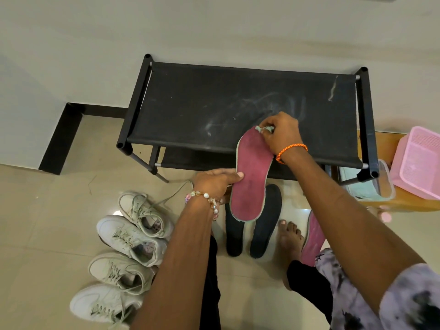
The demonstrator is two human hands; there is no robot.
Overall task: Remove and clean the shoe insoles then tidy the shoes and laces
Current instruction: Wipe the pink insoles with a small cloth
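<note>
Holding one pink insole [251, 177]; four shoes [128, 244].

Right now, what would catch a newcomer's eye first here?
The pink insole held up mid-frame: the left hand grips its side, the right hand rubs a pale cloth at its tip. Behind stands a dusty black shoe rack; four white sneakers line the floor, left.
</note>
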